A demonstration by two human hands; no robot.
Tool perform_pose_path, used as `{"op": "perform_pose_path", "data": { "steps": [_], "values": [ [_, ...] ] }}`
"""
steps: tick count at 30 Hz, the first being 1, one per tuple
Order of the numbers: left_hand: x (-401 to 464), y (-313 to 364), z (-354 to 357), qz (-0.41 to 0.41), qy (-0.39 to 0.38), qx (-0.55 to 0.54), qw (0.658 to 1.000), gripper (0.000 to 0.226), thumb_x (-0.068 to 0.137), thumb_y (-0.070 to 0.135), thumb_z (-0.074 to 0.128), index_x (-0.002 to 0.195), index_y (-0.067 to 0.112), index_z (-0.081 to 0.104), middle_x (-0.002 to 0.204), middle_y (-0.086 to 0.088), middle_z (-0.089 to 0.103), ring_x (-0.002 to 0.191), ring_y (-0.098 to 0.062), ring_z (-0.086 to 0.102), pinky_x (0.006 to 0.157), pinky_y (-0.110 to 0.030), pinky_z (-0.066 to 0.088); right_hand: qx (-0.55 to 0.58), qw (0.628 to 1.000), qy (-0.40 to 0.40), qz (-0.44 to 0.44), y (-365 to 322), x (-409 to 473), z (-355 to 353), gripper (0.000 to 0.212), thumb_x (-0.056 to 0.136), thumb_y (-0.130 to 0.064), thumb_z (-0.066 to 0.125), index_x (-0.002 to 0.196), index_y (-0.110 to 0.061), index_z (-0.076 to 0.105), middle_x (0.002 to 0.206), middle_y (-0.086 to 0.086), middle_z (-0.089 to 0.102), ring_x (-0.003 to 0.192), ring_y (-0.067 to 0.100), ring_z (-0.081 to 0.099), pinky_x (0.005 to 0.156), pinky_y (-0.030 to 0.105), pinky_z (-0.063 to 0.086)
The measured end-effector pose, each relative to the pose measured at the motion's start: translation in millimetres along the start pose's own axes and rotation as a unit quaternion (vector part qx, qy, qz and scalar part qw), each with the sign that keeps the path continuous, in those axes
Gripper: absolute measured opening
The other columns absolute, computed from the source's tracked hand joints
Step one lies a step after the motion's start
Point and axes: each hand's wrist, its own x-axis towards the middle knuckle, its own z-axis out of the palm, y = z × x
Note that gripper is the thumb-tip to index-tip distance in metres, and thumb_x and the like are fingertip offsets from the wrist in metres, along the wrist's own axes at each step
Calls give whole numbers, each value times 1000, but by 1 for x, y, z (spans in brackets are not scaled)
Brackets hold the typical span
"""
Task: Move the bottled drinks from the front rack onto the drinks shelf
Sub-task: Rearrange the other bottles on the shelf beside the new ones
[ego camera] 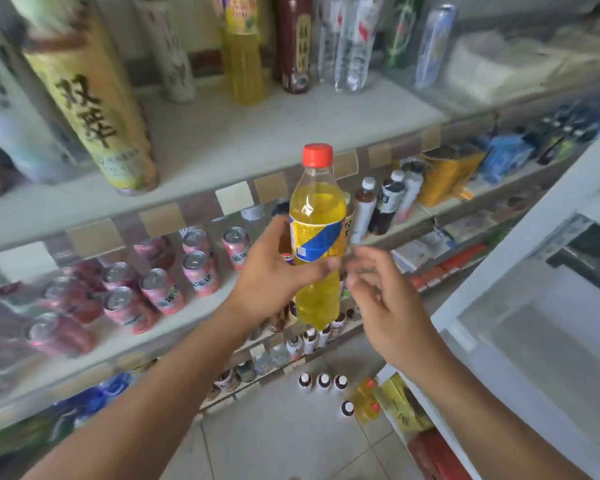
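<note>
My left hand [278,275] grips an upright yellow drink bottle [317,216] with a red cap and a blue-and-yellow label, held in front of the shelves. My right hand [381,296] hovers just right of the bottle, fingers apart, holding nothing. The upper drinks shelf [257,133] lies behind the bottle, with a matching yellow bottle [245,60] standing at its back. On the floor below stand a few dark bottles with white caps [323,381] and yellow bottles with red caps [368,403].
Tall cans and bottles [94,95] stand on the left of the upper shelf. Pink cans [160,285] fill the shelf below. More bottles [385,206] stand on its right. A white glass cabinet [534,306] is close on the right. A yellow box [402,407] sits by the floor bottles.
</note>
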Motion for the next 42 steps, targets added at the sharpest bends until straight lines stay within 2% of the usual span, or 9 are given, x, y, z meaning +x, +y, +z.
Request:
{"op": "perform_pose_path", "data": {
  "steps": [3,6,9,16,21,29,33,36,42],
  "values": [
    [6,30,-11,15,38,8,999,53,64,32,87,106,18,58,93,7,72,87,-11,67,75,-30,56,12,999,0,-32,-16,2,12,40,88,-39,59,125,-34,45,111,-27,56,106,5,60,79,27,53],
    [10,49,-17,26,85,22,996,54,62,44,86,104,23,58,90,4,72,83,-20,68,69,-43,58,-5,999,12,-46,-33,14,20,47,86,-37,70,124,-38,42,115,-24,55,107,-2,56,80,15,48],
    [17,64,-21,19,123,21,992,50,65,47,85,101,28,56,81,6,69,58,-12,60,47,-27,43,-29,998,34,-54,-49,31,26,56,79,-43,75,126,-34,45,116,-21,56,105,-6,54,77,7,42],
    [49,93,-30,24,173,41,984,37,72,38,85,96,27,59,76,10,70,62,-2,65,55,-17,47,-51,997,30,-41,-75,90,26,49,75,-50,74,115,-33,51,102,-14,62,93,5,60,69,24,46],
    [87,103,-35,31,211,62,975,40,68,42,85,94,25,60,79,11,71,74,-7,68,71,-33,57,-43,998,20,-52,-86,136,20,48,75,-50,73,112,-28,54,100,-10,63,90,9,61,63,20,43],
    [141,112,-36,48,251,94,962,41,72,46,82,103,28,62,88,10,72,81,-4,68,74,-30,57,-30,996,30,-72,-97,202,14,39,78,-48,71,103,-26,52,97,-7,63,87,17,61,69,36,50],
    [158,109,-48,50,246,100,963,45,81,61,66,113,29,64,99,13,72,94,2,66,81,-22,51,-13,996,40,-80,-94,233,17,40,77,-50,74,104,-26,56,97,-9,65,88,15,62,72,33,50],
    [168,99,-61,59,325,125,936,24,96,45,54,103,25,64,92,17,68,87,8,62,75,-17,45,-5,994,71,-78,-89,259,23,35,76,-44,76,100,-25,59,93,-9,67,86,15,64,74,32,51],
    [201,61,-80,8,343,332,879,20,90,34,51,108,25,56,103,6,66,92,-24,62,76,-36,51,-17,987,120,-108,-87,312,40,40,77,-44,76,101,-18,59,91,-6,65,87,19,63,76,33,51]
  ]
}}
